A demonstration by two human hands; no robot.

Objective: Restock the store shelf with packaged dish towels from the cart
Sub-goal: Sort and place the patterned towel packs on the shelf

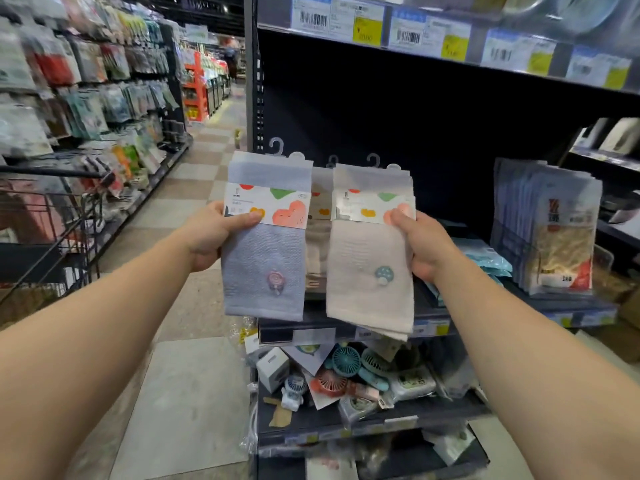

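Dish towels, two packs, held upright, long axis vertical, hooks up. Blue-grey waffle towel pack (265,237) pinched at left edge by left hand (211,233); beige waffle towel pack (372,244) pinched at right edge by right hand (424,244). Dark shelf (429,317) directly behind, beige pack nearer open bay. Judgement: push forward, stand both upright.

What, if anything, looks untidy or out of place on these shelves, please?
The lower shelf holds a jumbled heap of small fans and boxes lying at all angles. The towel packs in both hands look neat.
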